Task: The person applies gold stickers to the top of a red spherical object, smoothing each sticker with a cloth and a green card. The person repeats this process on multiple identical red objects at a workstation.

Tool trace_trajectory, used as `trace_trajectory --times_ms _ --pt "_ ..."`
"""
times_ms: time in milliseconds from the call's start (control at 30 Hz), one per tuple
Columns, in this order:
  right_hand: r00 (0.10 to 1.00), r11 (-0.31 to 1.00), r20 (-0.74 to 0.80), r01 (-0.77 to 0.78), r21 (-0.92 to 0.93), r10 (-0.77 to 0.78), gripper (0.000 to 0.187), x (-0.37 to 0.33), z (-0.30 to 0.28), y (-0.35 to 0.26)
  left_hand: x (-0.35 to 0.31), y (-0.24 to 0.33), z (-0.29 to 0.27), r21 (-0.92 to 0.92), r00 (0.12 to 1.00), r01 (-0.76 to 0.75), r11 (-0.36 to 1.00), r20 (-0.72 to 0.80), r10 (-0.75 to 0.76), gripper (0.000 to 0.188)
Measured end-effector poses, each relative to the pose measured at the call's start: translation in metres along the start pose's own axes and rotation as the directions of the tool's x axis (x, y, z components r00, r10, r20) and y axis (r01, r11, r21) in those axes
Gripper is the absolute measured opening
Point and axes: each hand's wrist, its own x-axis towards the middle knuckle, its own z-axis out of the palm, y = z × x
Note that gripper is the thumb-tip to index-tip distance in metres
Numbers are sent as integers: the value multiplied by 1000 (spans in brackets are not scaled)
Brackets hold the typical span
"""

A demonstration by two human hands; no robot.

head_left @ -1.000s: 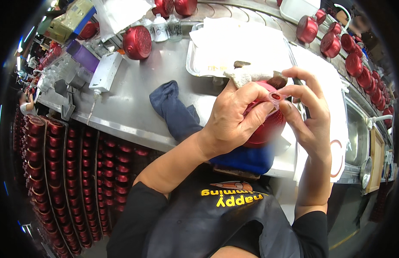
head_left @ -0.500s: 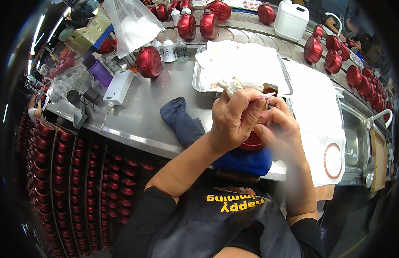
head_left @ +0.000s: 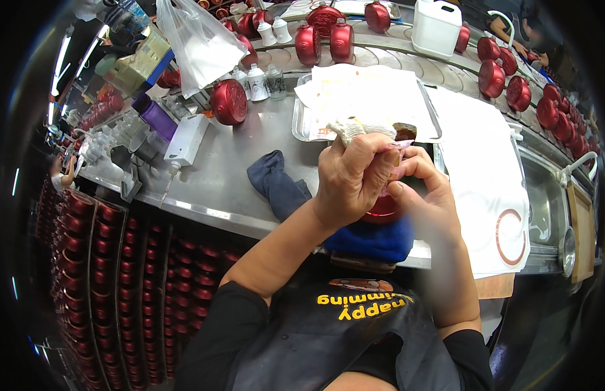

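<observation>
My left hand (head_left: 351,179) is closed, its thumb and fingers pinching a thin, pinkish see-through piece of film (head_left: 401,144). My right hand (head_left: 423,186) faces it with bent fingers, thumb and fingertips closed on the lower part of the same film; just what lies between them is partly hidden. Beneath the hands, a shiny red round container (head_left: 383,212) shows in part, resting on a folded blue cloth (head_left: 374,242) at the table's near edge. Beyond my left hand's knuckles lies a crumpled off-white cloth (head_left: 354,127), with a dark brown object (head_left: 405,131) beside it.
A metal tray (head_left: 301,124) with white paper stands beyond my hands. To the left are a dark blue cloth (head_left: 276,182), a red round bottle (head_left: 229,103) and a white box (head_left: 187,140). A conveyor (head_left: 381,62) carries red bottles behind. At right is a sink (head_left: 544,205).
Red bottles on the conveyor's nearer lane have moved right, and one on the farther lane left. My hands stay together on the film with slight finger movement; the view has shifted a little.
</observation>
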Motion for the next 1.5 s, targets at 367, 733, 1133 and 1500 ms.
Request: trace_trajectory --times_ms 367,733,1133,1500 --pt "995 993 -74 64 -103 -72 18 -6 3 -2 0 2 9 48 999 -26 999 -25 27 11" --pt "999 982 20 -41 183 38 14 -10 -2 13 -1 1 7 125 995 -97 987 36 93 12" --pt "1000 990 10 4 140 -6 22 -5 -3 5 -1 0 12 121 1000 -11 993 6 11 9" --pt "1000 1000 9 -19 -9 19 14 -9 -5 -3 3 -6 13 2 988 151 989 -26 -150 10"
